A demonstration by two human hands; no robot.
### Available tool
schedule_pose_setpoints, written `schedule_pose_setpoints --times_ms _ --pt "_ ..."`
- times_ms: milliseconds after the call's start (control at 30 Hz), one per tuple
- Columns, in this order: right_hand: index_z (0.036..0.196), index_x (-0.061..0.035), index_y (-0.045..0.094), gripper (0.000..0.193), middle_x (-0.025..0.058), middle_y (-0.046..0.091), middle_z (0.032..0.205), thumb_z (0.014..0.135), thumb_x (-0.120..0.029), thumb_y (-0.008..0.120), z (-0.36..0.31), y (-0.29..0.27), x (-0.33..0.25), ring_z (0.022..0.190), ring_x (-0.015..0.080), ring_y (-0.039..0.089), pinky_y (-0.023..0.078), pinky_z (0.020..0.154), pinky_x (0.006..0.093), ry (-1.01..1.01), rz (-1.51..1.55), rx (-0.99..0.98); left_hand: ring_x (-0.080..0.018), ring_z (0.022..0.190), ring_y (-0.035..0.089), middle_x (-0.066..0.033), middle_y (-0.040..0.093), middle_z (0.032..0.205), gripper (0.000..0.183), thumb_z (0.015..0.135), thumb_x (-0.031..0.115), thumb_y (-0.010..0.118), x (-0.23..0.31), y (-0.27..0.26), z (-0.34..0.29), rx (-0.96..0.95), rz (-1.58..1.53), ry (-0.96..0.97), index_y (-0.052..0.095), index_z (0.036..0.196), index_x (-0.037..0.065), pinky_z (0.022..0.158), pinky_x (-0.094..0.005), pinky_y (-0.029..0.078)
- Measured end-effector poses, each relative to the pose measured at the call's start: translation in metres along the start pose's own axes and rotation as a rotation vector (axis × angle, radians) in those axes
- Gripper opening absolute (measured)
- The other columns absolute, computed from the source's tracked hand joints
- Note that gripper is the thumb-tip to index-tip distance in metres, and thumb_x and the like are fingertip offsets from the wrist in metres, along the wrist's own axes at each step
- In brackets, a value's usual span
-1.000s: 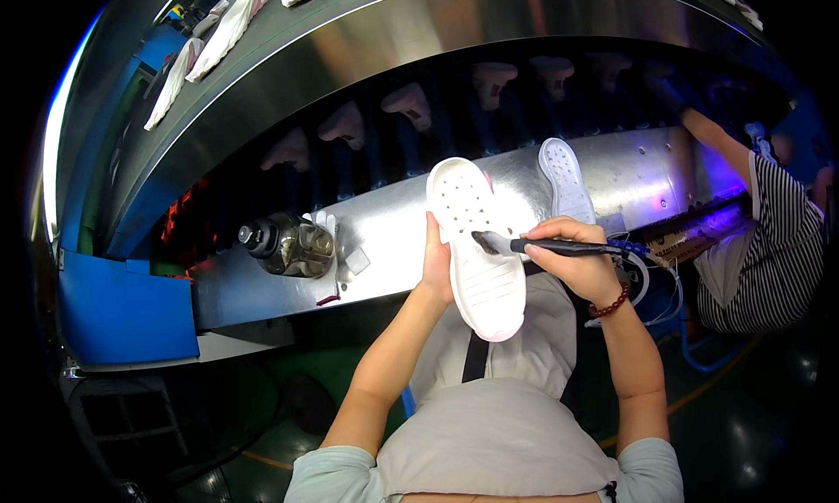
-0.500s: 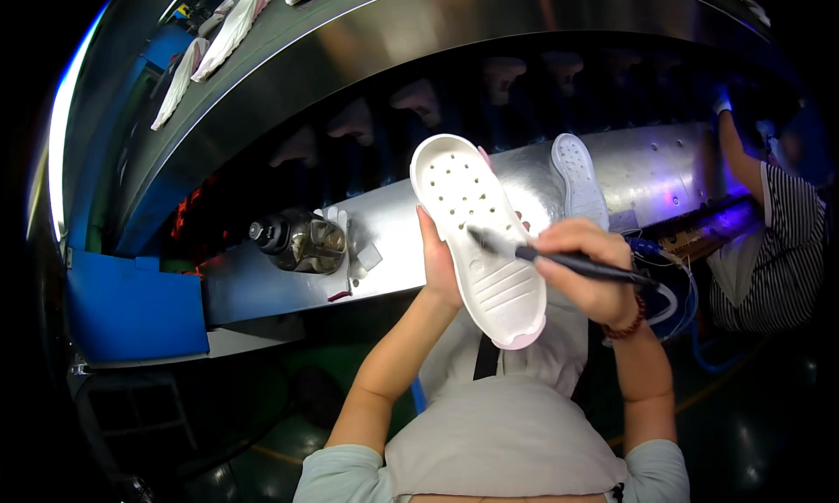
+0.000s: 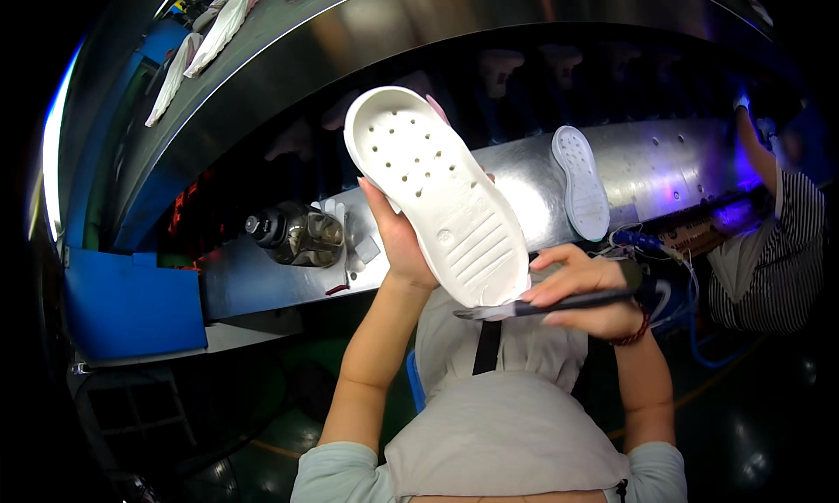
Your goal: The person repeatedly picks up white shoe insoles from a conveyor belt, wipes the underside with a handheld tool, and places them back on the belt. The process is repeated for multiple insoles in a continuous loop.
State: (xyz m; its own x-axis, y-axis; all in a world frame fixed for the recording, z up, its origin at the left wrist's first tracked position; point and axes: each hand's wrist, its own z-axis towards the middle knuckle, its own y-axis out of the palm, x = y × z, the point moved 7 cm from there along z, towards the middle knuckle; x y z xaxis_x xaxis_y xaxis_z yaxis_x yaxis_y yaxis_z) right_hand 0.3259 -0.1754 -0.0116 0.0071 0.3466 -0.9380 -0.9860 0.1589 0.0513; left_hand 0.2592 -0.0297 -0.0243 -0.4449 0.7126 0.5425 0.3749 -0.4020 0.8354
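Observation:
My left hand (image 3: pixel 404 249) is closed round the left side of a white shoe sole (image 3: pixel 446 197), which tilts up over the bench with its studded, holed half at the far end. Ridges cross its near half. In my right hand (image 3: pixel 590 280) is a black-handled brush (image 3: pixel 568 304), its grey bristles pointing left beside the near end of the sole. The fingertips of that hand are close to the sole's lower right edge; whether they touch it I cannot tell. A second white sole (image 3: pixel 581 184) lies on the metal bench to the right.
A dark-lidded clear bottle (image 3: pixel 301 234) and a small grey block (image 3: pixel 367 249) rest on the bench (image 3: pixel 236 280) at left. Beyond runs a curved conveyor (image 3: pixel 367 27) carrying white shoe pieces (image 3: pixel 229 27). A blue box (image 3: pixel 135 304) stands left; a person in stripes (image 3: pixel 795 249) works at right.
The sole has moved left and up, nearer the camera. The brush has gone from the middle of the sole down to its near end, its bristles swinging to point left.

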Motion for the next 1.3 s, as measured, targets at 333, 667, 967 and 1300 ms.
schedule_pose_setpoints --times_ms 333,667,967,1300 --pt "0.090 0.0027 0.055 0.021 0.0161 0.057 0.093 0.069 0.005 0.058 -0.004 0.000 0.011 0.086 0.0205 0.056 0.043 0.080 0.0295 0.121 0.405 0.388 -0.0295 0.113 0.037 -0.0157 0.033 0.127 0.080 0.076 0.064 0.023 -0.035 0.003 -0.020 -0.086 0.010 -0.092 0.023 0.128 0.003 0.095 -0.0421 0.030" --pt "0.085 0.0008 0.060 0.020 0.0132 0.060 0.087 0.065 0.004 0.062 0.021 -0.008 -0.005 0.081 0.0189 0.058 0.046 0.073 0.0262 0.046 -0.025 0.048 -0.0257 0.101 0.050 -0.0171 0.046 0.114 0.051 0.086 0.035 0.026 -0.023 0.002 -0.010 -0.131 -0.055 -0.107 0.033 0.121 -0.001 0.088 -0.0358 0.039" --pt "0.085 0.0002 0.061 0.019 0.0125 0.062 0.085 0.066 0.001 0.064 0.023 -0.009 -0.004 0.080 0.0188 0.060 0.047 0.072 0.0263 0.029 -0.086 -0.073 -0.0246 0.095 0.054 -0.0190 0.049 0.108 0.048 0.081 0.028 0.038 -0.022 0.007 -0.011 -0.121 0.105 -0.327 0.035 0.117 -0.003 0.082 -0.0343 0.044" --pt "0.079 -0.0017 0.061 0.017 0.0126 0.062 0.086 0.063 -0.002 0.067 0.026 0.007 -0.019 0.079 0.0226 0.061 0.048 0.070 0.0279 -0.069 -0.190 -0.266 -0.0169 0.073 0.058 -0.0162 0.056 0.090 0.046 0.076 0.030 0.049 -0.021 0.002 -0.010 -0.098 0.429 -0.670 0.046 0.106 -0.005 0.061 -0.0257 0.047"
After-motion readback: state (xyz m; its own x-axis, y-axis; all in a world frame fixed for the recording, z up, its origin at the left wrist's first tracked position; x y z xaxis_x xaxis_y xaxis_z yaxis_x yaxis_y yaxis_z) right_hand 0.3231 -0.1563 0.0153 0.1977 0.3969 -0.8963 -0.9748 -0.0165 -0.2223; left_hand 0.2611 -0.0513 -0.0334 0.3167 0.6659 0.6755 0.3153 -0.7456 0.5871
